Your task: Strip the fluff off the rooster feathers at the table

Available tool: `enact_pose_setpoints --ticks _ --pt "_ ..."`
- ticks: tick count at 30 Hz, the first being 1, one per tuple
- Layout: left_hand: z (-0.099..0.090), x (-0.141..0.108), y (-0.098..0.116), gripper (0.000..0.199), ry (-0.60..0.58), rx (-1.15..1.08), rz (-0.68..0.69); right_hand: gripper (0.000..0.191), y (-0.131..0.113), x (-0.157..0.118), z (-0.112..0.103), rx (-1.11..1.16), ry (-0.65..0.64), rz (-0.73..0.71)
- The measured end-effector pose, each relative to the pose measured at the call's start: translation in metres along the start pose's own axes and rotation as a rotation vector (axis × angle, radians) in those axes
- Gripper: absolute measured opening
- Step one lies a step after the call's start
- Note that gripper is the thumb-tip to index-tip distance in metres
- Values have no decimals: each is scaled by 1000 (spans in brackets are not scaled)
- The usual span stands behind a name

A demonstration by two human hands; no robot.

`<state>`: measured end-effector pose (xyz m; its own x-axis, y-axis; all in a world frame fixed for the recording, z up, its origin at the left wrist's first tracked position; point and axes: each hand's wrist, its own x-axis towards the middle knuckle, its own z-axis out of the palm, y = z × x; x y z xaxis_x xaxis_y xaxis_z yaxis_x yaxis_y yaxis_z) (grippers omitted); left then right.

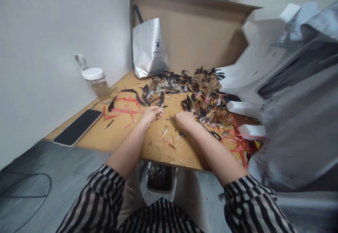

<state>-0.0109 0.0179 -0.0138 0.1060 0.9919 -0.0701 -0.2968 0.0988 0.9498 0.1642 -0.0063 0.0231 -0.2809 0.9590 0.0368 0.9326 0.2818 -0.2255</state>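
My left hand (153,114) is closed in a pinch on the base of a dark feather (161,100), which points upward from the fingertips. A short gap to the right, my right hand (185,120) is closed in a loose fist over the table; what its fingers hold, if anything, cannot be made out. Just beyond it lie bundles of brown and black feathers (207,113). Behind both hands stretches a pile of loose grey and black feathers (169,83), and another brown feather bunch (206,81) sits at the back right.
Red plastic strips (124,111) lie left of my hands, and more red strips (236,141) at the right by black scissor handles (216,135). A phone (78,127), a lidded bottle (96,81) and a silver bag (149,48) stand around. Below is a bin (160,190).
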Motion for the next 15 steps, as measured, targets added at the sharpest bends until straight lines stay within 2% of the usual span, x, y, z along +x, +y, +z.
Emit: enact_pose_setpoints --ticks 3,7,9,11,15 --pt "2 -3 2 16 -16 -52 -7 15 9 6 -5 235 64 14" --pt "4 -7 6 12 -60 -123 -68 22 8 12 -1 922 114 35" --pt "5 -8 7 13 -93 -154 -111 22 1 14 5 1161 178 58" --pt "5 -8 6 14 -133 -170 -149 22 -6 15 12 1286 238 89" --pt "6 -7 4 14 -187 -195 -183 22 -15 17 23 1378 297 120"
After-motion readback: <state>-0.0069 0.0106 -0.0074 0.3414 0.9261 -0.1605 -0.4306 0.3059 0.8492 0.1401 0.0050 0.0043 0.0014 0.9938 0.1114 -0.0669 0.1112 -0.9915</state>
